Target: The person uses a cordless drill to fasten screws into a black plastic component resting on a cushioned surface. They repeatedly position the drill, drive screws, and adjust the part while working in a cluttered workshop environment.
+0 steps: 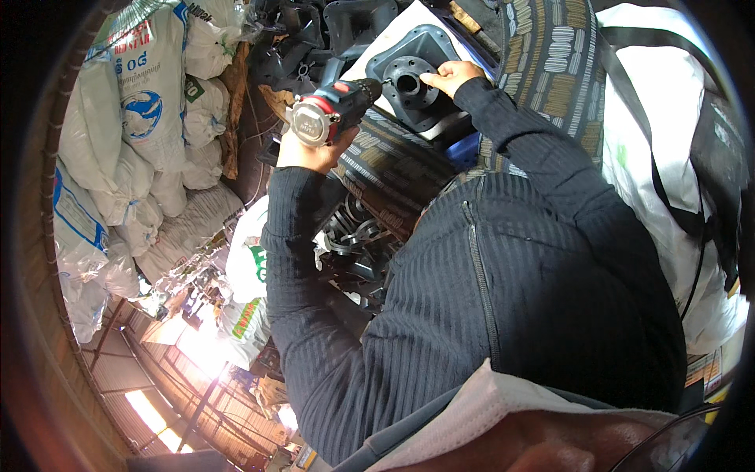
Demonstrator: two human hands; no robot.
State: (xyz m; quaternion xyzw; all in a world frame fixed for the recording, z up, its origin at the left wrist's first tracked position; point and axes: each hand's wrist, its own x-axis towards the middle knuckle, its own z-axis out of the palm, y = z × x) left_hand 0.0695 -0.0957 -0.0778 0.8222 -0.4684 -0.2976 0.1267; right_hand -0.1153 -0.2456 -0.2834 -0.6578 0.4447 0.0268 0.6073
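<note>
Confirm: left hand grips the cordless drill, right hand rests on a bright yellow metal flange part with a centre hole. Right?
Not quite. The head view shows the flange part is dark grey, not bright yellow. The rest holds: the left hand grips the cordless drill, and the right hand rests on the part, beside its centre hole.

Both dark-sleeved arms reach forward, the left hand (pixel 305 151) clenched in a grip, the right hand (pixel 450 76) resting with fingers curled.

Matt grey cast-metal housing (pixel 414 75)
</note>
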